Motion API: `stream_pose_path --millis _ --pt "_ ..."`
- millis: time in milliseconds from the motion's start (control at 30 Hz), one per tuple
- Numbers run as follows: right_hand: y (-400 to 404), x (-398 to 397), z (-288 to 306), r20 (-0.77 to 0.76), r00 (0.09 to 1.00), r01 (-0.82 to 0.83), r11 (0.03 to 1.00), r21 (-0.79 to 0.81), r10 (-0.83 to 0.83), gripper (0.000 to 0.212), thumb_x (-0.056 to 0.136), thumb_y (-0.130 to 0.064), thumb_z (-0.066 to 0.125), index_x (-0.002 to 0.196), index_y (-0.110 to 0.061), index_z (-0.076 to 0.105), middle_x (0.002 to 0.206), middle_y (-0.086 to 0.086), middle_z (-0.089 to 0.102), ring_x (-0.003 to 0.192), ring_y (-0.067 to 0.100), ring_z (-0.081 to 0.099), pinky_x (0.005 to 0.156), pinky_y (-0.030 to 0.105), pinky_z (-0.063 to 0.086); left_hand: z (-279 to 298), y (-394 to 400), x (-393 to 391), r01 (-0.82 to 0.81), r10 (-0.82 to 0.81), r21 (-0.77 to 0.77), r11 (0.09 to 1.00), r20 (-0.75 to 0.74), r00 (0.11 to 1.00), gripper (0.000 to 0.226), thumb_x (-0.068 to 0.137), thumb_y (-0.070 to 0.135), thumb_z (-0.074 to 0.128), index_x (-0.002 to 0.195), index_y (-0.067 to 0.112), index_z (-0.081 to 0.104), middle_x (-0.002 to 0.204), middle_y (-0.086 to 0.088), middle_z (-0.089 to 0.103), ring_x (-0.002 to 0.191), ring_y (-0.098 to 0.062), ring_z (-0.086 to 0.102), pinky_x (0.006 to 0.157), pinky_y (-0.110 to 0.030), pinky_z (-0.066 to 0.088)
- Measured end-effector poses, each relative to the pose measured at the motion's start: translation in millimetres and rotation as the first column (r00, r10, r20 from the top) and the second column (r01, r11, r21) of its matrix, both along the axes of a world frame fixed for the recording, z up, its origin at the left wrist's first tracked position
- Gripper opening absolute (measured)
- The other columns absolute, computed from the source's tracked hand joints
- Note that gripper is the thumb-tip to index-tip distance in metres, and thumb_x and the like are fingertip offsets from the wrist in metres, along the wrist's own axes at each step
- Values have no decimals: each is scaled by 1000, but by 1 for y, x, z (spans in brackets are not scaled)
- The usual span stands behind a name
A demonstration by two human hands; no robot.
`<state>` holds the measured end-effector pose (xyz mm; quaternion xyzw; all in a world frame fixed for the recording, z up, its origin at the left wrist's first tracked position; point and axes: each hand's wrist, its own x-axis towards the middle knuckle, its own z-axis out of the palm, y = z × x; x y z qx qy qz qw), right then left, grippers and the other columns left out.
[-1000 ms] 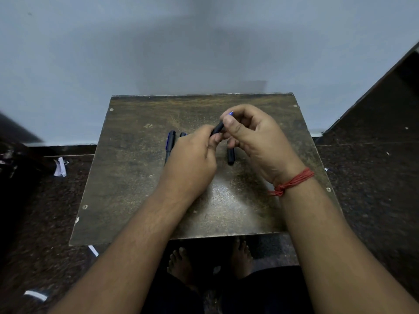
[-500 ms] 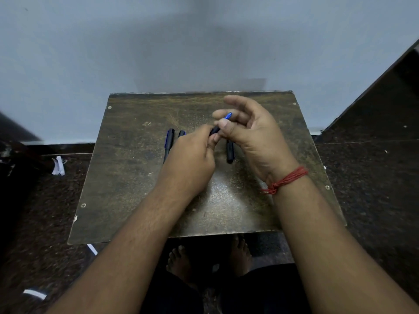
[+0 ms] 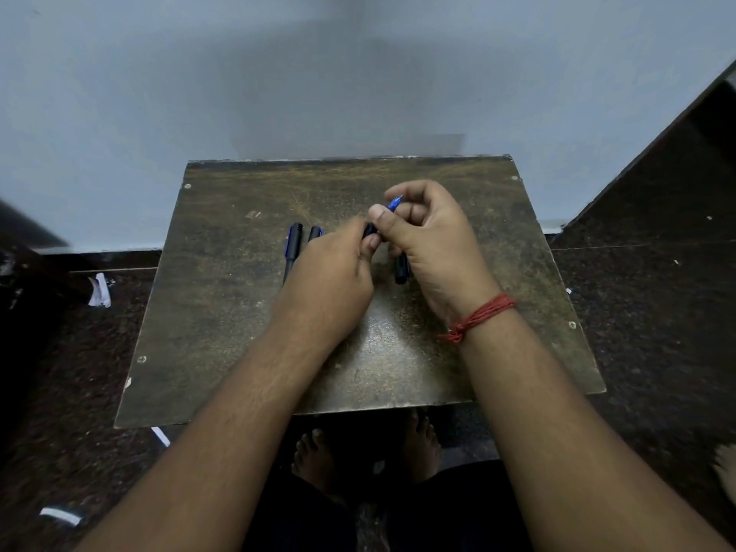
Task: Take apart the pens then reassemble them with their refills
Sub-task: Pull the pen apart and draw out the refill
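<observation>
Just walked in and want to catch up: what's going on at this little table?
A person is working on pens over a worn brown table. Both hands hold one pen above it: the left hand grips the dark barrel end, the right hand pinches the end with the blue tip. Two more pens lie on the table left of the hands, one half hidden, and a dark pen piece lies under the right hand.
</observation>
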<state>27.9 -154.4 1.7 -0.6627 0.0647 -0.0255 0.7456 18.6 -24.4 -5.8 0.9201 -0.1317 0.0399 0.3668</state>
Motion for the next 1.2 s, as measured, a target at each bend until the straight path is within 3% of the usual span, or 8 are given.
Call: stream_pose_path --millis 200,367,567,700,800,900,1067,1200 --pt "-5 1 2 39 999 -31 997 69 28 38 89 4 64 122 -9 50 105 10 72 86 20 67 79 37 56 2 0 -1 -10 10 -1 1000 -9 1000 15 104 27 43 99 23 56 71 14 51 62 -3 49 51 -26 31" --pt "-3 1 -3 23 1000 -20 999 -41 21 30 88 -8 73 110 -10 53 78 2 64 78 27 65 64 28 49 1 0 -1 7 -7 -11 1000 -10 1000 20 104 28 42 104 18 60 74 10 57 63 -5 52 53 -28 35" --pt "-6 2 -2 69 997 -53 989 139 44 33 85 9 62 109 -9 49 93 10 73 85 30 67 83 46 55 4 -1 -1 0 0 -25 1000 5 1000 17 104 28 42 100 20 57 71 9 56 59 -7 52 51 -29 35" --pt "-9 1 3 44 996 -86 976 198 79 39 86 20 53 113 -8 48 99 13 74 85 25 69 78 38 55 4 0 -1 -6 6 -5 1000 1 1000 18 104 26 42 107 20 58 71 11 55 61 -6 52 51 -30 36" --pt "-7 1 3 13 998 -69 992 104 68 33 86 2 66 112 -12 52 101 9 67 88 25 65 76 35 54 4 0 -1 -1 1 -4 1000 -2 1000 17 103 24 43 106 19 59 75 9 59 63 -4 53 52 -30 38" --pt "-6 1 0 4 1000 -24 999 -39 24 29 86 -12 75 106 -16 54 80 -1 61 75 20 62 64 26 49 5 -2 -2 13 -12 16 1000 -19 1000 17 104 26 42 107 19 58 76 8 59 63 -4 52 52 -27 36" --pt "-10 -1 7 -1 999 -48 990 132 49 35 89 13 60 116 -5 49 96 11 72 81 25 66 72 33 56 5 -2 -4 0 1 16 1000 -32 999 20 104 27 42 111 20 59 73 12 54 61 -3 50 50 -24 30" --pt "-8 -1 9 -7 1000 -16 1000 25 16 35 89 -1 70 117 -7 51 89 2 65 68 9 61 63 23 51 6 -3 -4 3 -2 18 1000 -27 1000 19 104 27 43 108 19 59 75 11 57 61 -3 51 52 -25 32"
